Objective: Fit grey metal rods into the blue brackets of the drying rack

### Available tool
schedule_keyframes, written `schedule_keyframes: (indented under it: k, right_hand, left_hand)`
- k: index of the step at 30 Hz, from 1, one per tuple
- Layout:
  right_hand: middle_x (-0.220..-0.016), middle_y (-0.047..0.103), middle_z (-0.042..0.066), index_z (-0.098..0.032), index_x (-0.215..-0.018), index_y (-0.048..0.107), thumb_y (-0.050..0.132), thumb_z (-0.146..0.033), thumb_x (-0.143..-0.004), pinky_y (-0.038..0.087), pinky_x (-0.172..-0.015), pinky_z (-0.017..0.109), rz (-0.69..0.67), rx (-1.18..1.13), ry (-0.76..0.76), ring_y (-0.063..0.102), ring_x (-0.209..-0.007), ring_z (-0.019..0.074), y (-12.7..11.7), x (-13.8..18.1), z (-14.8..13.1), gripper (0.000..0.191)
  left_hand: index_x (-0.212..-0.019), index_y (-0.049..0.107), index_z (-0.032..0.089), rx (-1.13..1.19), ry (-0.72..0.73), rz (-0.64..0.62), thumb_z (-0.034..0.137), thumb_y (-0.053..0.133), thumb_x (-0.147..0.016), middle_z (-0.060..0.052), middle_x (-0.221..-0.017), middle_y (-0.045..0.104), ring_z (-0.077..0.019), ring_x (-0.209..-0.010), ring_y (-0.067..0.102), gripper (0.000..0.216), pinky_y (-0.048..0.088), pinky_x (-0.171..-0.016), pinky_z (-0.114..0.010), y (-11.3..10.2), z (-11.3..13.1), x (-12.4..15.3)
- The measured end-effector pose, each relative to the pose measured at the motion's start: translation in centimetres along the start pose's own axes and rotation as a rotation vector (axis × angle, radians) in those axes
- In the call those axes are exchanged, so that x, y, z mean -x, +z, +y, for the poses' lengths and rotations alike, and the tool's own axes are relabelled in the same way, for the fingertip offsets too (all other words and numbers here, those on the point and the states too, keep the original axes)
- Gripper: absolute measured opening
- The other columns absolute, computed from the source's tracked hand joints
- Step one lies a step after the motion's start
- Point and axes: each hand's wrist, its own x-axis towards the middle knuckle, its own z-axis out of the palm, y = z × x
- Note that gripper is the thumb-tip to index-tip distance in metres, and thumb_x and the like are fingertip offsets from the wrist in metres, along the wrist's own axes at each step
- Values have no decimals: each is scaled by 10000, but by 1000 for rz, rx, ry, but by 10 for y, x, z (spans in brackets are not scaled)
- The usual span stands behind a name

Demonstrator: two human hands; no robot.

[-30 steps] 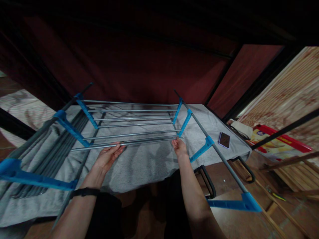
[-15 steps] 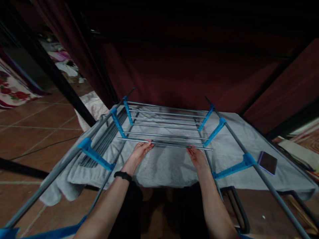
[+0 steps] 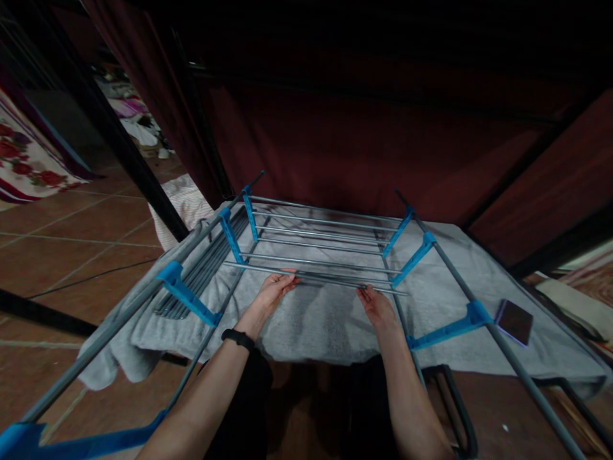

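A grey metal rod (image 3: 330, 280) runs crosswise in front of me, close to the near crossbar of a rack. My left hand (image 3: 276, 287) pinches it left of its middle, and my right hand (image 3: 376, 303) grips it near its right end. The rack has long grey side tubes (image 3: 450, 265) joined by blue plastic brackets (image 3: 186, 295). Several crossbars (image 3: 325, 243) span the brackets at the far end. Whether the rod touches the nearest crossbar I cannot tell.
A bundle of loose rods (image 3: 204, 268) lies on the grey cloth (image 3: 311, 329) at the left. A phone (image 3: 514, 321) rests on the cloth at the right. Dark red curtain (image 3: 335, 153) hangs behind the rack. Black posts (image 3: 129, 160) stand at the left, over a tiled floor (image 3: 110, 223).
The rod has tilted slightly, its left end a little higher and its right end lower. Both hands keep hold of it. The view has shifted a little.
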Motion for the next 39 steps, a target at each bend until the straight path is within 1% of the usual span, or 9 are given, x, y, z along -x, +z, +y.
schedule_keyframes:
  k: [6, 11, 15, 19, 25, 30, 35, 37, 39]
  right_hand:
    - [-718, 746, 16, -191, -728, 660, 611, -52, -824, 633, -801, 278, 56, -44, 44, 718, -711, 131, 2, 2, -1, 176]
    - [-734, 737, 9, -185, -756, 657, 602, -45, -846, 630, -807, 250, 40, -125, 47, 713, -717, 117, 8, 4, -5, 176]
    - [-768, 740, 10, -202, -783, 651, 614, -80, -867, 634, -798, 254, -63, -128, 120, 724, -755, 128, 14, 9, -6, 153]
    - [-834, 759, 78, -179, -838, 669, 586, -199, -924, 633, -753, 281, -177, -57, 247, 736, -778, 161, 25, 19, -6, 121]
    - [-806, 762, 116, -178, -742, 642, 494, -347, -987, 589, -639, 294, -201, 93, 284, 710, -665, 172, 44, 34, -4, 332]
    - [-680, 713, 52, -182, -714, 639, 607, -282, -900, 540, -603, 249, -131, 53, 186, 648, -571, 136, 48, 33, -6, 213]
    - [-697, 719, 30, -182, -737, 660, 666, -261, -783, 512, -580, 239, -97, 51, 90, 635, -583, 130, 46, 30, -8, 92]
    - [-720, 731, 27, -182, -759, 673, 674, -276, -746, 508, -582, 233, -91, 72, 31, 634, -598, 128, 45, 30, -9, 95]
    - [-724, 733, 19, -188, -769, 679, 676, -274, -718, 506, -589, 226, -71, 84, -14, 642, -628, 130, 44, 31, -11, 100]
  left_hand:
    - [-992, 700, 164, -33, 71, -67, 296, 875, -681, -86, -1038, 762, -180, -897, 706, 380, 524, -786, -282, 23, 7, 11]
    - [-1062, 662, 180, -58, 221, -96, 462, 762, -802, -105, -1126, 744, -201, -991, 690, 395, 525, -837, -316, 63, 18, 16]
    - [-1266, 551, 204, -99, 352, -129, 544, 625, -898, -90, -1071, 747, -213, -1013, 689, 507, 509, -897, -364, 101, 24, 20]
    - [-1365, 476, 201, -210, 528, -178, 516, 533, -965, -53, -942, 722, -193, -969, 679, 513, 485, -948, -385, 131, 33, 29]
    - [-1459, 414, 235, -256, 817, -187, 443, 530, -989, 28, -763, 602, -142, -790, 628, 527, 515, -870, -338, 158, 82, 39]
    - [-1472, 446, 255, -370, 1004, -142, 481, 551, -972, 7, -787, 624, -144, -706, 613, 559, 545, -756, -315, 176, 120, 44]
    - [-1335, 602, 223, -847, 956, -168, 528, 530, -957, -80, -1194, 711, -249, -1114, 654, 492, 517, -970, -377, 173, 112, 46]
    - [-1280, 638, 235, -1061, 856, -196, 518, 486, -974, -75, -1219, 719, -262, -1138, 658, 443, 508, -970, -375, 166, 96, 43]
    - [-1258, 646, 246, -1273, 738, -199, 481, 435, -997, -76, -1147, 745, -267, -1049, 696, 410, 522, -895, -370, 158, 76, 40]
